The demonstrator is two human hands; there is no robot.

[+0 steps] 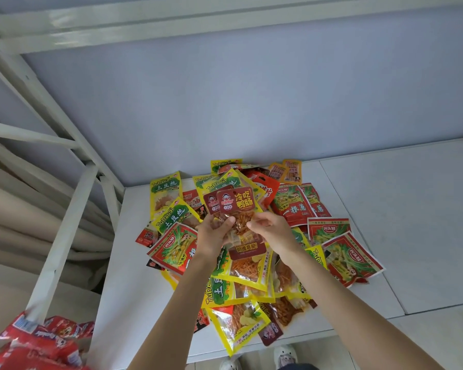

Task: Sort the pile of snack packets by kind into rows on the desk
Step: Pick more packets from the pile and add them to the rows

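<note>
Brown packets (234, 206), two or three stacked, up above the pile (251, 249), pinched at the lower edge by left hand (214, 232) and right hand (271, 229), fingers curled round them. Desk (385, 209) bare to the right, no rows yet. Risk: slick stack fanning apart, one dropping back into the pile.

Two brown packets (231, 206) are held up above the pile (251, 252). In the pile itself, about five red-and-green packets (350, 256) show, two small orange packets (286, 170) lie at its far edge, and the overlapping yellow packets (166, 192) cannot be counted.
</note>
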